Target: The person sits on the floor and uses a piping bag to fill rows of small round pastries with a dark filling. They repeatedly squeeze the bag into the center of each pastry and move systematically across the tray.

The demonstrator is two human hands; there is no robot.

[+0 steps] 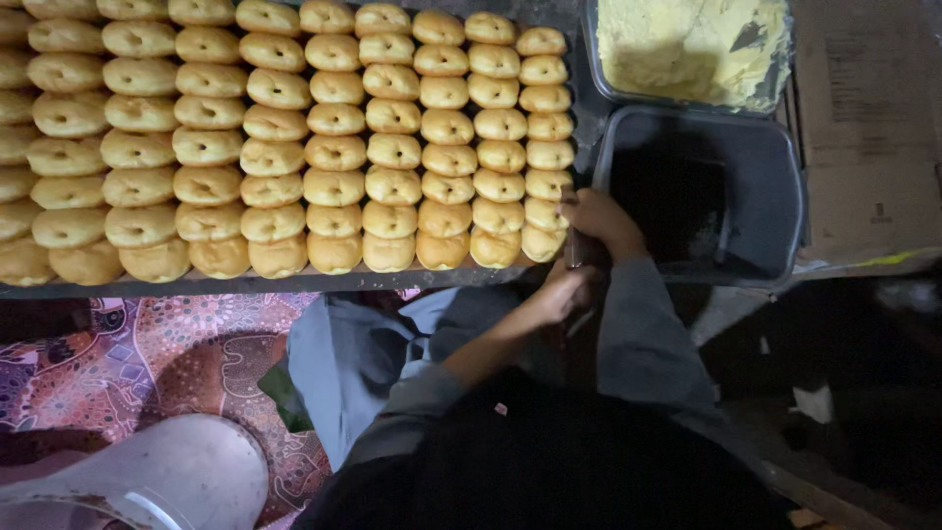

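- Head view looks straight down on a long tray (294,283) full of golden ring-shaped buns (334,147), set in close rows right up to its near edge.
- The right hand (601,221) rests at the tray's near right corner, fingers curled around a thin dark tool (573,247) — a knife or spreader, I think, but it is too dim to tell.
- The left hand (561,292) is just below, against the tray's front edge, also closed near the same tool; whether it pinches something small I cannot tell.
- Both hands touch or nearly touch the last bun (542,242) of the right column.
- Beside that corner stands a dark tub (785,186), mostly empty, and behind it a second tub (687,49) with pale yellow cream.
- My judgement: the step in hand is working on the corner bun with the tool — the start of a row. The next move calls for a steady grip and care not to push the neighbouring buns.
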